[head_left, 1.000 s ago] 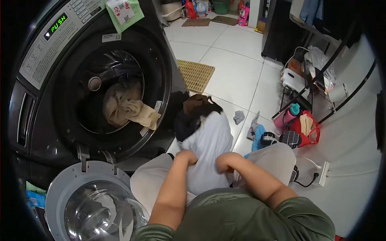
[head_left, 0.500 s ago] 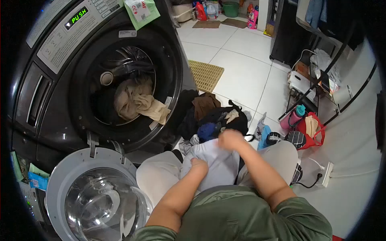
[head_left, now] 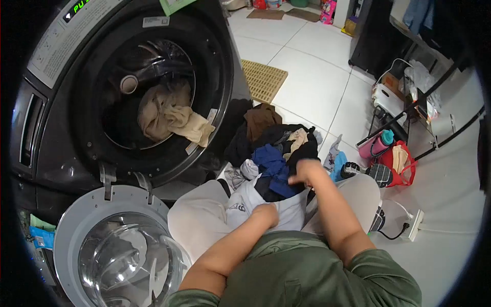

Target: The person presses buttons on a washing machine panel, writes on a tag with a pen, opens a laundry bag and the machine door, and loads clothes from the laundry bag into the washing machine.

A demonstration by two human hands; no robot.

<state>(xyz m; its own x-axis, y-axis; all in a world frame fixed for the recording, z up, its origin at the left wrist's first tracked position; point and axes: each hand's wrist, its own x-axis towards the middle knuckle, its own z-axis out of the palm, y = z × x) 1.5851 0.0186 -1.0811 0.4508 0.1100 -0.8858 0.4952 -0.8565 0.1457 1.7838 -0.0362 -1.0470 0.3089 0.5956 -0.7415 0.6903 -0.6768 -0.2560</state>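
A light grey garment (head_left: 244, 205) with dark printing lies over my lap. My left hand (head_left: 267, 215) is closed on its upper edge. To the upper right, my right hand (head_left: 308, 173) hovers over dark clothes, slightly blurred, with thumb and fingers apart and nothing visible between them. Just left of it, a blue garment (head_left: 272, 162) lies bunched on the laundry pile. The pile also has black clothes (head_left: 304, 153), a brown piece (head_left: 262, 120) and a beige piece (head_left: 297, 139). Beige cloth (head_left: 176, 120) hangs over the rim of the washing machine drum.
The front-loading washing machine (head_left: 61, 128) stands at the left, its round glass door (head_left: 123, 256) swung open beside my knee. A yellow plastic mat (head_left: 263, 79) lies on the white tiles. Right are a pink bottle (head_left: 373, 146), a red bag (head_left: 401, 163) and a power strip (head_left: 413, 225).
The light grey garment's upper part has dropped towards my lap, uncovering more blue and black clothes. My right hand has moved slightly right; my left hand moved right and down. The view has shifted.
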